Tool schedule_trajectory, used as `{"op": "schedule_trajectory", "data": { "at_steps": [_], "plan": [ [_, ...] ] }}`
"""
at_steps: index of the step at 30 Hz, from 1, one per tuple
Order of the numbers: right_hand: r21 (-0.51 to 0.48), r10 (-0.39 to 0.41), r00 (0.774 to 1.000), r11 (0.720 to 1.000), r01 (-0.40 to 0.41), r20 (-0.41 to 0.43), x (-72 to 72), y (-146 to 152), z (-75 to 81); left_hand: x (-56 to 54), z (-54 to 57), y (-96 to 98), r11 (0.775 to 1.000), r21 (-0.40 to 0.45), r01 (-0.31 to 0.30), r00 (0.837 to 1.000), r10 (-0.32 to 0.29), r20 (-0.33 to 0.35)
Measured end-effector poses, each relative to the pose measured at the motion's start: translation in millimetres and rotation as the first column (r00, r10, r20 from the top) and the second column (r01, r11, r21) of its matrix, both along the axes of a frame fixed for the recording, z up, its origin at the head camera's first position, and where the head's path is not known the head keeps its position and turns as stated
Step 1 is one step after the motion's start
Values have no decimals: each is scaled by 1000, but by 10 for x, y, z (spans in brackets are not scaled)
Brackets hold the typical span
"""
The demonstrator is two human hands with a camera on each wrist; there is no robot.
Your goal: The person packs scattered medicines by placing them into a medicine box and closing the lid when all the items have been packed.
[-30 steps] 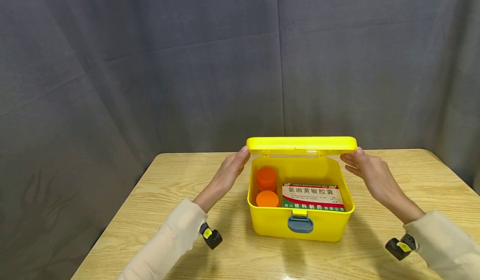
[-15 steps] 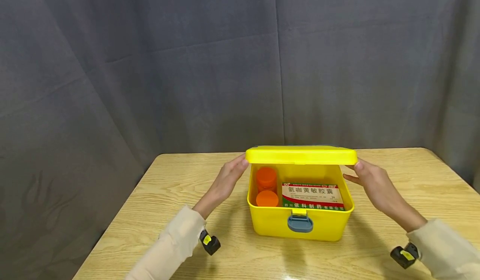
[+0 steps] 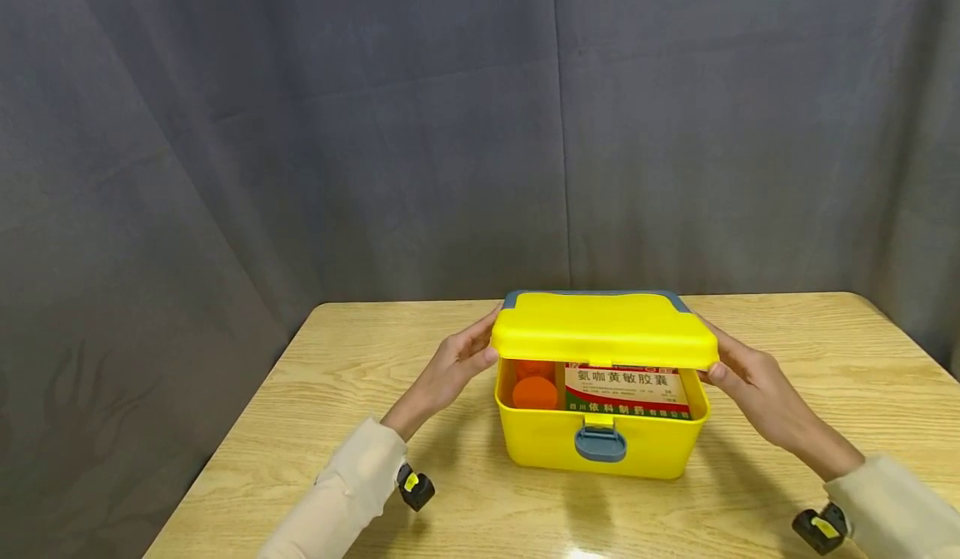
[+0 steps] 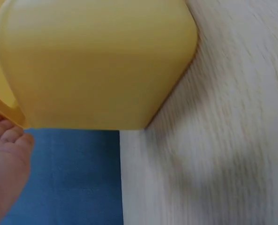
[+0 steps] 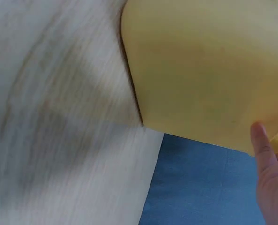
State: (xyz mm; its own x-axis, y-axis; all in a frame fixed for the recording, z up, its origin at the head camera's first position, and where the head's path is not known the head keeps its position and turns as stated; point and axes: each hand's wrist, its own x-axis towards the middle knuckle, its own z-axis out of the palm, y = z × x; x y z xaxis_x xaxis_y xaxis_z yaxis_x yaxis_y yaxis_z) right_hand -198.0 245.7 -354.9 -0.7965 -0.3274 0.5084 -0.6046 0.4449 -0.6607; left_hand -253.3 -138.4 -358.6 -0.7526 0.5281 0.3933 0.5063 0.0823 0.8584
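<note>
A yellow plastic medicine box (image 3: 540, 442) stands on the table, its hinged lid (image 3: 600, 326) partly lowered and tilted above the rim. My left hand (image 3: 450, 367) holds the lid's left edge, thumb near the front corner. At the right edge, my right hand (image 3: 757, 388) grips the lid the same way. The right wrist view shows one finger (image 5: 263, 143) extended against the box's side. Inside are orange-capped bottles (image 3: 535, 392) on the left and a white, red and green medicine carton (image 3: 628, 391) on the right, their rear parts hidden under the lid.
A grey-blue latch (image 3: 600, 444) hangs on the box's front. The wooden table (image 3: 360, 351) extends around the box, with a dark grey curtain (image 3: 450, 126) behind it. Black wrist cameras (image 3: 415, 487) sit by both sleeves.
Both hands have brought the lid down and forward, so its top faces me and it covers more of the contents. The box body has stayed in place.
</note>
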Motion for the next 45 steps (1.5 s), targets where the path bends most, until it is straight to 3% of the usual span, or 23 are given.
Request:
{"op": "schedule_trajectory", "data": {
  "at_steps": [5, 15, 32, 36, 40, 43, 45],
  "plan": [
    [14, 32, 999, 999, -32, -18, -3, 36, -60, -26, -51, -23, 999, 11, 42, 999, -42, 6],
    [22, 117, 992, 993, -118, 46, 18, 101, -127, -43, -180, -80, 995, -52, 80, 996, -83, -40],
    [109, 21, 999, 994, -25, 35, 128, 86, -174, -53, -245, -113, 987, -128, 93, 989, -106, -101],
    [115, 14, 999, 993, -18, 30, 148, 64, -195, -36, -270, -105, 989, -136, 49, 987, -68, -143],
    [107, 27, 1000, 994, -28, 17, 131, 27, -199, 31, -240, -113, 994, -104, -40, 979, 18, -204],
    [83, 48, 999, 995, -48, 7, 116, 23, -183, 121, -185, -116, 995, -41, -87, 966, 74, -247],
    [64, 56, 998, 996, -55, -3, 113, 32, -168, 202, -145, -95, 990, 23, -142, 946, 143, -290]
  ]
}}
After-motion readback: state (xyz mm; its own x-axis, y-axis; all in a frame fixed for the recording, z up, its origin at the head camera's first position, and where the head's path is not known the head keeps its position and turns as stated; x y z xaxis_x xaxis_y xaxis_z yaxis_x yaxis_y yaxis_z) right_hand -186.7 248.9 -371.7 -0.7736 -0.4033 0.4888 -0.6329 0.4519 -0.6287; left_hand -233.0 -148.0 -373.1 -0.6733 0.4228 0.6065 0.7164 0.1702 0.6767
